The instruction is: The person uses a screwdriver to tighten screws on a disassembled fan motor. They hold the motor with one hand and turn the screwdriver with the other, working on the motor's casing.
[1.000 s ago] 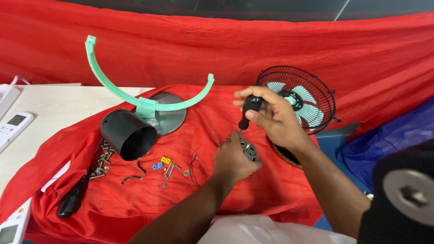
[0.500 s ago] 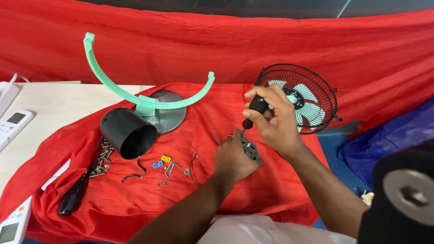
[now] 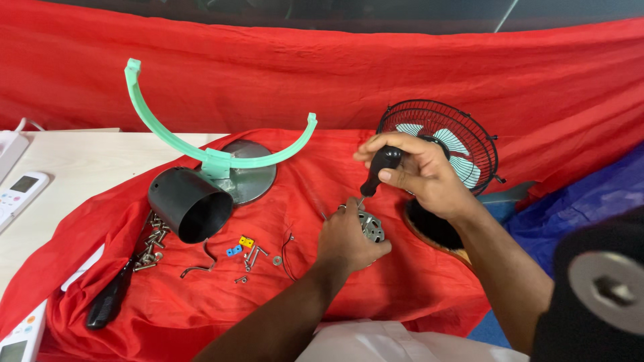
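1. While the left hand (image 3: 349, 238) clamps down on a small metal motor (image 3: 369, 226) on the red cloth (image 3: 402, 295), its grip is closed around the part, pinning it so it cannot turn or slide.
2. Right hand (image 3: 419, 171) has its grip closed on the black handle of a screwdriver (image 3: 377, 169); shaft slants down-left, tip meets the motor's top just above the left grip. Tilted hold lets the hand press and twist.
3. Left of the left grip: loose screws, a washer, small yellow and blue connectors (image 3: 240, 245), a bent metal clip (image 3: 198, 265), all spread flat on the cloth, likely so nothing rolls off.
4. Farther left: black cylindrical housing (image 3: 188, 204) lying on its side, open mouth toward the viewer; pile of bolts (image 3: 151, 248) just beside it; a second black-handled tool (image 3: 111, 302) near the cloth edge.
5. Behind it: green curved bracket (image 3: 215, 157) upright on a round metal base (image 3: 251, 177).
6. Just behind the right grip: black fan cage with pale blades (image 3: 446, 144), standing, parked out of the way.
7. Table (image 3: 74, 167) far left carries white remotes (image 3: 17, 194).
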